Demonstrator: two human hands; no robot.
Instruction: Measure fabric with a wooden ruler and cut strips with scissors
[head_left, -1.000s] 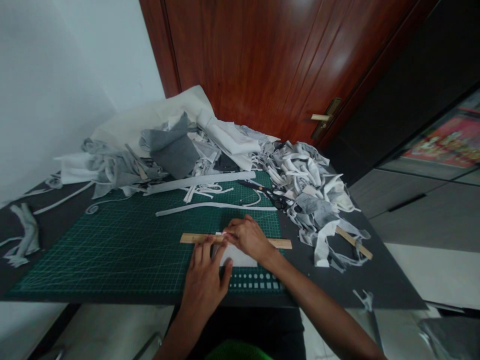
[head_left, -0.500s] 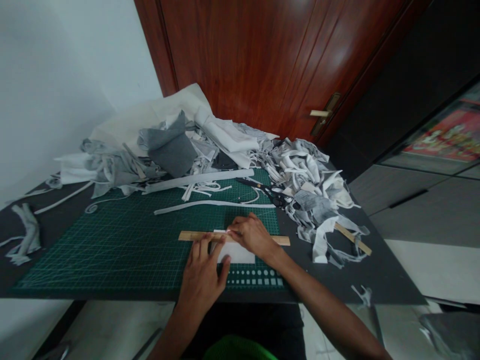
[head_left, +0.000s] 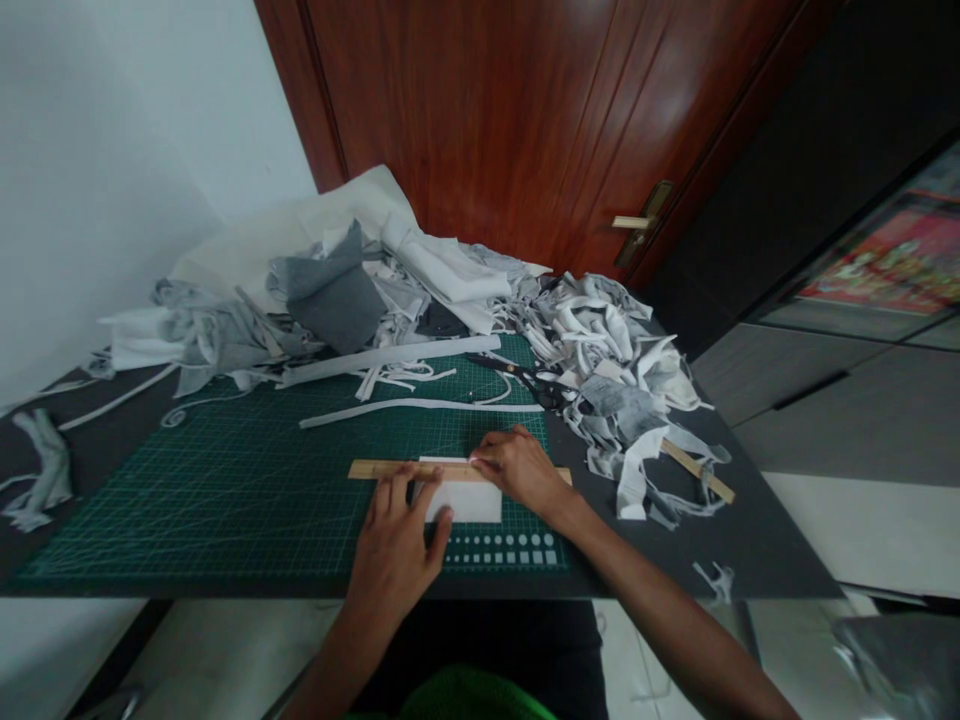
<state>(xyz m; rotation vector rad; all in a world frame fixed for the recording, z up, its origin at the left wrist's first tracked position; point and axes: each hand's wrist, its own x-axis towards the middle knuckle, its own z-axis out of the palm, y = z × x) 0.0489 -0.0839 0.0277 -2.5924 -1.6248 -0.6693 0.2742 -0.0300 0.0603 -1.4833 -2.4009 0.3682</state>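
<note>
Lower centre: left hand (head_left: 394, 545), fingers spread flat, pins a long wooden ruler (head_left: 375, 469) across a small white fabric rectangle (head_left: 466, 500) on the green gridded cutting mat (head_left: 225, 490). Right hand (head_left: 521, 470), fingers bunched at the ruler's edge; whatever they pinch is hidden. Black-handled scissors (head_left: 525, 377), partly buried under grey-white fabric scraps (head_left: 615, 370).

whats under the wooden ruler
A white fabric piece lies under the wooden ruler, on the green cutting mat. The right hand covers the ruler's right part.

Your left hand (head_left: 394, 550) and your right hand (head_left: 523, 472) are both bare, without gloves, rings or a watch. Your two forearms are also uncovered, and no sleeve shows on them. At the bottom edge, you wear something bright green over dark clothing, partly cut off.
</note>
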